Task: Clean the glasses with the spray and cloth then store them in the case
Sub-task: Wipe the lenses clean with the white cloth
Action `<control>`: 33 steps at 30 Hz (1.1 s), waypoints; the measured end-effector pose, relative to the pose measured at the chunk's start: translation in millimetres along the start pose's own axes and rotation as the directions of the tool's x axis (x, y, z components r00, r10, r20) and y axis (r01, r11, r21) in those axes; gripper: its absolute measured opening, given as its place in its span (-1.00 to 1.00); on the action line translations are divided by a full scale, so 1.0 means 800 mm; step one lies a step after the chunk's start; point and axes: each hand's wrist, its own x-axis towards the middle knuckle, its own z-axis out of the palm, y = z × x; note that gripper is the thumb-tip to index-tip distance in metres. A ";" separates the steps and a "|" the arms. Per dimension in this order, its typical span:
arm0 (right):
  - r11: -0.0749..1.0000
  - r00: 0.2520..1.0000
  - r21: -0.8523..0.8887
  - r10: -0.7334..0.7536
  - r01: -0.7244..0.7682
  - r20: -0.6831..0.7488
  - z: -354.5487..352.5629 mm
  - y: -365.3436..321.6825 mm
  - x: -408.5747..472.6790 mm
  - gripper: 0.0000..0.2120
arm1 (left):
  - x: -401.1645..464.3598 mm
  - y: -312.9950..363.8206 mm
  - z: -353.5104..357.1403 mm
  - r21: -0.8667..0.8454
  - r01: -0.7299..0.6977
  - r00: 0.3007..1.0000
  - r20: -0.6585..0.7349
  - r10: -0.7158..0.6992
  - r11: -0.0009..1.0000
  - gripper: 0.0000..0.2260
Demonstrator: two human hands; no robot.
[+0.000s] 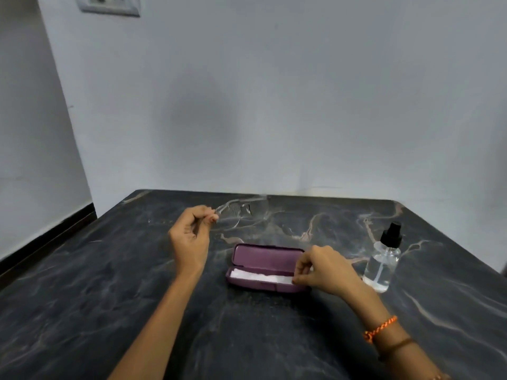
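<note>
A pair of clear-framed glasses (241, 211) is held above the far part of the table by my left hand (192, 234), which pinches one end of the frame. A purple glasses case (263, 257) lies open in the middle of the table, lid tilted back. A white cloth (258, 277) lies inside its lower half. My right hand (321, 270) pinches the right end of that cloth at the case's right end. A clear spray bottle (382, 263) with a black nozzle stands upright to the right of the case, apart from my right hand.
The dark marble-patterned table (109, 283) stands against a pale wall, with its left edge running beside a floor with dark skirting. A wall socket (109, 5) is high on the wall. My right wrist wears an orange thread band.
</note>
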 end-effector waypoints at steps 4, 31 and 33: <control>0.994 0.998 -0.104 0.041 -0.045 -0.039 0.006 -0.005 -0.002 -0.84 | 0.005 0.006 0.005 -0.041 0.007 1.000 -0.029 -0.008 0.999 -0.74; 0.922 0.978 0.355 -0.090 0.154 -0.190 0.025 -0.012 -0.008 -0.83 | -0.004 0.028 0.010 -0.269 0.129 0.988 -0.052 -0.148 0.955 -0.98; 0.839 0.978 0.520 -0.065 0.160 -0.196 0.025 -0.016 -0.010 -0.79 | -0.005 0.029 0.010 -0.287 0.158 0.981 -0.061 -0.182 0.945 -0.95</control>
